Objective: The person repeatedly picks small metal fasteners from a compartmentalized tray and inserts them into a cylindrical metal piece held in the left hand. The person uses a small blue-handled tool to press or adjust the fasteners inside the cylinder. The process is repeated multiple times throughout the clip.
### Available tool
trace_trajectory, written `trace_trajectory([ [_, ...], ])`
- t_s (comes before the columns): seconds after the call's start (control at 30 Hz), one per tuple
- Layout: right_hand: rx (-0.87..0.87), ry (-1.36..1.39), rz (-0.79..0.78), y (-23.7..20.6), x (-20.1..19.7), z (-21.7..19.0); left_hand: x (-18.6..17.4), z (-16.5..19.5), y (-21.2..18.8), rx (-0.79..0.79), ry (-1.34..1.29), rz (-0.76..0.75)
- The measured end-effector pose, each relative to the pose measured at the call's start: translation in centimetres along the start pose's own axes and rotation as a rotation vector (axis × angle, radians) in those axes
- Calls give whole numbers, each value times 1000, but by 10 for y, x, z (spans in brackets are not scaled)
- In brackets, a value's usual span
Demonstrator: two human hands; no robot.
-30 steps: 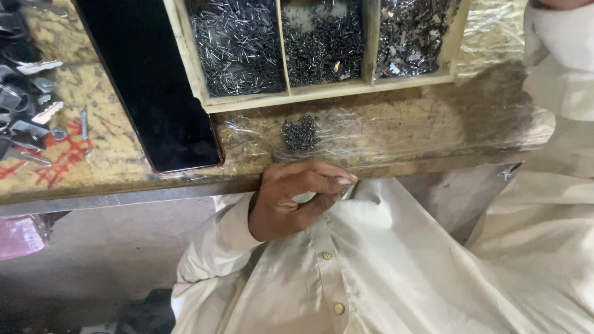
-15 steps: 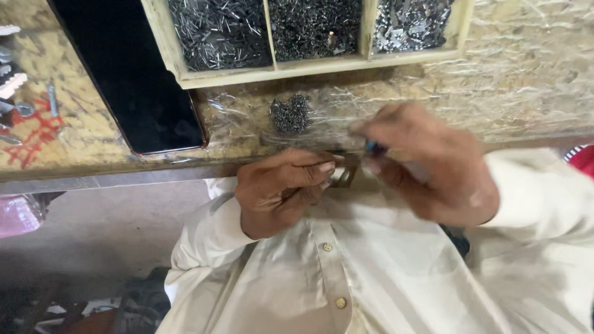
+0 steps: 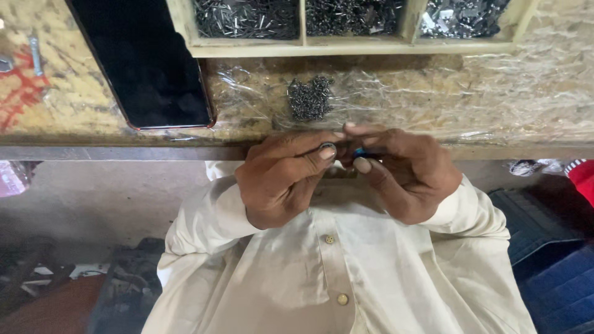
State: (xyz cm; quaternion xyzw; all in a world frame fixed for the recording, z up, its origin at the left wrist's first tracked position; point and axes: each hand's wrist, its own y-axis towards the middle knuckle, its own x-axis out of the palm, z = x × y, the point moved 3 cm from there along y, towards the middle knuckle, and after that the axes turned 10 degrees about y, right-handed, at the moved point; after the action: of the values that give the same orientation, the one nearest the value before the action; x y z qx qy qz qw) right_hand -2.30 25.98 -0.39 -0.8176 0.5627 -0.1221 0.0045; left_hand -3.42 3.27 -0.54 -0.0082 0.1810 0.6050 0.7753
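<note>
Head view: left hand [image 3: 281,179], right hand [image 3: 402,170] pinch small round part [image 3: 327,147].

The left hand [image 3: 281,179] and the right hand [image 3: 402,170] are held together, fingertips touching, just near of the near edge of the workbench [image 3: 495,105]. A small part [image 3: 327,147] is pinched at the left fingertips; another small piece [image 3: 359,152] is held at the right fingertips, immediately right of it. A small heap of metal parts [image 3: 309,99] is located on the bench, just far of the hands. A compartmented tray [image 3: 352,46] is placed farther back, its three sections side by side, each filled with small metal pieces. A flat slab [image 3: 145,68] lies on the bench left of the heap and tray. The shirt front [image 3: 334,272] lies near of the hands.
</note>
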Motion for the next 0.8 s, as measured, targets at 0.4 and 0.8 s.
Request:
trace_trajectory([
  [0.4, 109, 131, 73, 5, 12, 0, -12, -3, -7, 48, 46, 26],
  [0.8, -220, -199, -94, 12, 34, 14, -11, -3, -4, 138, 18, -64],
])
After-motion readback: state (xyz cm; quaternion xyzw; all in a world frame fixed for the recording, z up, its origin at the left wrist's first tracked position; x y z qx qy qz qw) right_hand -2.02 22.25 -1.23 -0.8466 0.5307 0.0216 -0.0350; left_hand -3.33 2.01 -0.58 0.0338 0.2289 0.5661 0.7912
